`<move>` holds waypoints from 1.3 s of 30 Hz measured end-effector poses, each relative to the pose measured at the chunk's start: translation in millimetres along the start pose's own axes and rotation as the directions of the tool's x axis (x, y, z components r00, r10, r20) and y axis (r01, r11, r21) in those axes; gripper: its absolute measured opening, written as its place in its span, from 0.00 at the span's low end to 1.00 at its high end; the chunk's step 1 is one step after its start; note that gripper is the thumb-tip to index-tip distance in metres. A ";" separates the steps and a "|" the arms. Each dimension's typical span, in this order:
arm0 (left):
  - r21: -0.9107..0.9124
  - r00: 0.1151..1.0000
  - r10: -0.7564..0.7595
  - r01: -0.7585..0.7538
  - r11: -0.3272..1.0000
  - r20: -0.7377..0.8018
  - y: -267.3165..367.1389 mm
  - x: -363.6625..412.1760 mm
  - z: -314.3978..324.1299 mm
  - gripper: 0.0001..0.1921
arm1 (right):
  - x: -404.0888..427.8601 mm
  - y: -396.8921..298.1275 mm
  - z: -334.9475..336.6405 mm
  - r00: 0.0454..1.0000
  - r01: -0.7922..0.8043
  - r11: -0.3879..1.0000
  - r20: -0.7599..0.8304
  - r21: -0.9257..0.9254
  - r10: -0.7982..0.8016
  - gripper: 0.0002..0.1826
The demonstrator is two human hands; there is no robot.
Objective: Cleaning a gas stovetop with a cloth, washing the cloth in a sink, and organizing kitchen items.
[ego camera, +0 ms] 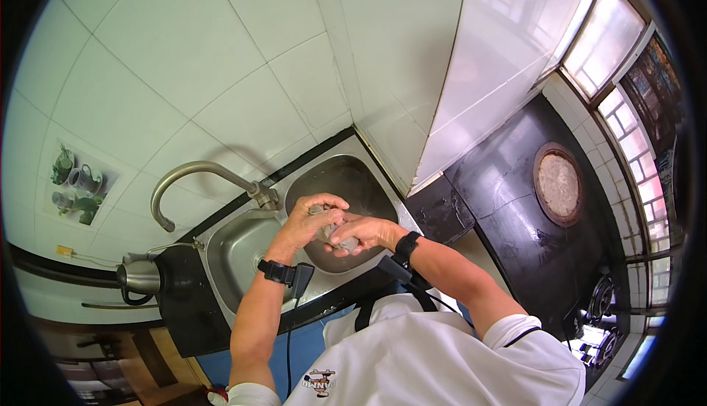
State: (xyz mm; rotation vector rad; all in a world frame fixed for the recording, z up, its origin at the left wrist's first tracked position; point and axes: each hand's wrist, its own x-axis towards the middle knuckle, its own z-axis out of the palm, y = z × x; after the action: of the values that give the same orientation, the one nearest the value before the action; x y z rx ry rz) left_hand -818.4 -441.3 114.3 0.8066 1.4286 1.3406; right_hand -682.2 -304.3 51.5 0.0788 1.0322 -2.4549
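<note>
My left hand [302, 223] and my right hand [371, 231] are both closed around a bunched greyish cloth [346, 244]. Fingers cover much of the cloth, and its folds bulge out between and below them. Both hands are close together above the right basin [362, 176] of a stainless steel double sink. That basin looks darker inside, perhaps with water in it. The left basin [229, 257] lies beside my left forearm. A curved gooseneck faucet [204, 167] rises behind the sink, with its spout turned out to the left.
A metal kettle [141, 278] stands on the black counter [190, 301] left of the sink. To the right, past a tiled wall corner [411, 185], a round brown-rimmed lid or board [558, 184] lies on a dark, wet-looking counter [500, 185]. A gas stove [599, 339] is at lower right.
</note>
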 end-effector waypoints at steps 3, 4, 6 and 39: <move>0.029 0.997 -0.027 0.029 0.999 -0.067 11.6 -3.8 3.8 0.14 | 11.9 -0.2 5.8 0.998 0.014 0.997 -0.062 -0.071 -0.018 0.21; 0.007 0.995 0.008 -0.007 1.000 -0.101 9.6 -5.4 2.9 0.14 | 15.4 -1.9 10.3 0.998 0.011 0.997 -0.060 -0.073 -0.016 0.21; -0.017 0.990 0.040 -0.043 0.999 -0.132 7.7 -6.4 3.2 0.14 | 18.4 -6.4 20.4 0.973 -0.023 0.959 -0.225 -0.282 -0.043 0.16; -0.346 0.692 -0.175 -0.116 0.931 -0.701 -56.4 18.9 -5.1 0.08 | 59.4 18.6 44.3 0.648 -0.462 0.436 -0.629 -0.772 -0.429 0.23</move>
State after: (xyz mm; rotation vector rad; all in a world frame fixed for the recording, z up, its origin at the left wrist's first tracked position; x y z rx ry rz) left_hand -820.4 -434.9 55.0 -0.0472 1.6753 1.9518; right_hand -721.0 -369.9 57.3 0.8426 2.6060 -1.3612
